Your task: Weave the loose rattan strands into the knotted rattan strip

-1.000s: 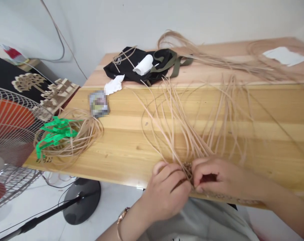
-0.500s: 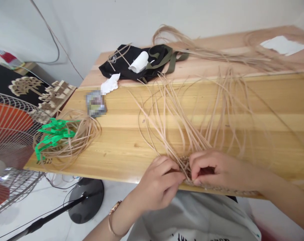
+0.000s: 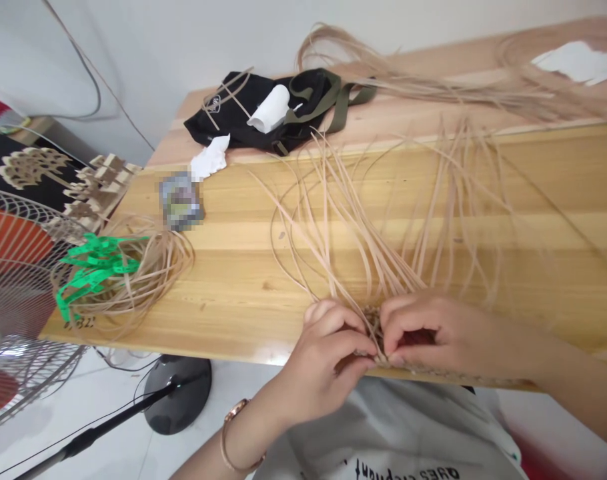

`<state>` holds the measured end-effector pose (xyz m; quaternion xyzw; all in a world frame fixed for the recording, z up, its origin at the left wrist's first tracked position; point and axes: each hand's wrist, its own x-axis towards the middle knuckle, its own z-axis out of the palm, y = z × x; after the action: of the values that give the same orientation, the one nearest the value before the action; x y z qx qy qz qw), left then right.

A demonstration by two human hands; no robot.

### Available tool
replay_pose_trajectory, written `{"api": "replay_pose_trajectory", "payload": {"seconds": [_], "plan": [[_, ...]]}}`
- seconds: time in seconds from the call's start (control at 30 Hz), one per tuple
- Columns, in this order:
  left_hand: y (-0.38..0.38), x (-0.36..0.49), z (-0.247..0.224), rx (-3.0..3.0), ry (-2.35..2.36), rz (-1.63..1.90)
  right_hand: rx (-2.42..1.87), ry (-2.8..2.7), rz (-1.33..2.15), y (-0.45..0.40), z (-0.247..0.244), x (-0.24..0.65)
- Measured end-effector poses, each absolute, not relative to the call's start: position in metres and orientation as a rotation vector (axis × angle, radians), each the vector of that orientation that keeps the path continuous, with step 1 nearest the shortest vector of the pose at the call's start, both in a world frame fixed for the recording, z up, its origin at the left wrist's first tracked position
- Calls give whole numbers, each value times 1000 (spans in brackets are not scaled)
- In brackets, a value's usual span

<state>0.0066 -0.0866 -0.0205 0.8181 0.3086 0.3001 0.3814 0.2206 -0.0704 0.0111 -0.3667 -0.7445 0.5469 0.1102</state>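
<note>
A strip of tan weaving point(image 3: 372, 318) lies along the front edge of the table, with many long loose strands point(image 3: 356, 230) fanning out from it toward the back. My left hand point(image 3: 328, 357) pinches the weaving's near edge, thumb and index finger together at a strand. Close by on the right, my right hand point(image 3: 428, 330) also pinches the woven edge, its fingers curled and a gap showing inside the curl. Both hands rest at the table's edge and cover part of the weaving; the exact strands between the fingertips are partly hidden.
A bundle of strands with green ties point(image 3: 101, 267) sits at the table's left end beside a fan point(image 3: 13, 300). Behind are a black bag point(image 3: 228, 117), a white roll point(image 3: 271, 109), crumpled tissue point(image 3: 211, 158), a blurred box point(image 3: 181, 200), more strands point(image 3: 433, 87) and white paper point(image 3: 578, 61).
The whole view has shifted slightly. Left thumb and index finger have come a little nearer to the right fingertips at the woven edge. The right hand keeps its pinch.
</note>
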Motion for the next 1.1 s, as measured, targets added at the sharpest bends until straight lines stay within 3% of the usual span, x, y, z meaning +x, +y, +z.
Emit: {"api": "replay_pose_trajectory", "payload": {"seconds": [0.67, 1.1], "plan": [[-91, 9, -20, 2142, 770, 738, -995, -2342, 1621, -66, 17, 224], [-95, 15, -9, 2214, 823, 675, -1175, -2400, 1636, -76, 17, 228]]}}
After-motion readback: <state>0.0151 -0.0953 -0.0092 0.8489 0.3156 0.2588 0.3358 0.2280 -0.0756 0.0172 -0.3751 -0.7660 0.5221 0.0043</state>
